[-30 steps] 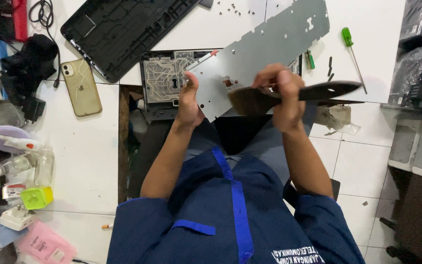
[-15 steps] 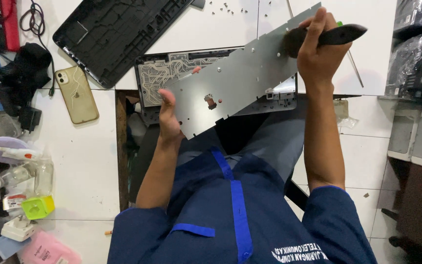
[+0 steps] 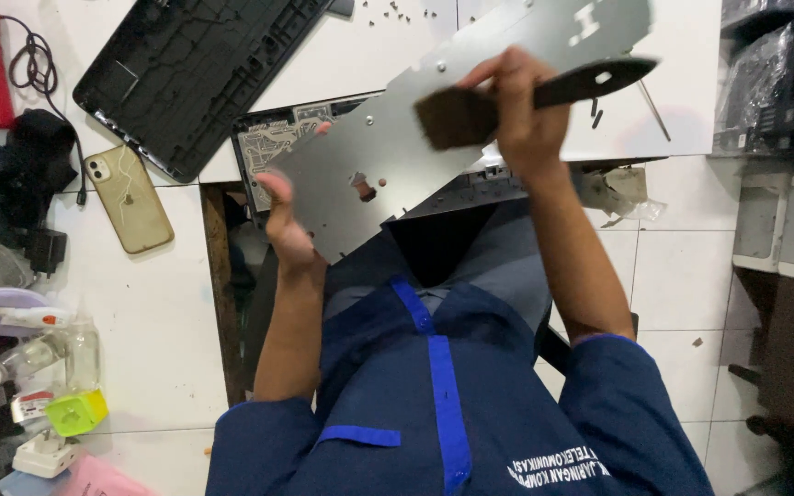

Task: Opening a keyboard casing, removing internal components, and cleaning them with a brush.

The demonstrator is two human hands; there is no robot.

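My left hand (image 3: 284, 223) grips the lower left end of a long grey metal plate (image 3: 388, 156) that slants up to the right over my lap. My right hand (image 3: 518, 118) holds a black-handled brush (image 3: 516, 99), its dark bristles pressed on the middle of the plate. Under the plate lies an opened keyboard part with a printed membrane (image 3: 273, 142).
A black keyboard shell (image 3: 190, 69) lies at the top left on the white table (image 3: 149, 312). A gold phone (image 3: 130, 199) lies beside it. Small screws (image 3: 397, 11) are scattered at the top. Bottles and a tube (image 3: 34, 354) stand at the left.
The right hand has swept the brush from the plate's upper right end down to its middle. The plate sits closer to the camera and the left hand still holds its end.
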